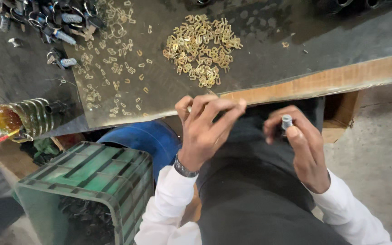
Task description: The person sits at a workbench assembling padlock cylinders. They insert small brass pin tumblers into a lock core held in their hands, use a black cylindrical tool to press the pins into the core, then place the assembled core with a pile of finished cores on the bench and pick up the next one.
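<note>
Your right hand (302, 145) at 5 o'clock pinches a small grey cylinder (286, 121); left hand (205, 129) curled, contents can't tell. Both over your lap, off the tabletop (268, 59). Slip = part lost on floor. Brass clip pile (201, 49) at 12.

Pretty rough workshop spot: a dark, scuffed desk (296, 50) with a bare wooden edge, over a grey concrete floor (382, 149). A green plastic crate (87, 174) and a blue drum (148, 138) sit underneath in flat, soft light.

No packages, labels or screens apparent.
</note>
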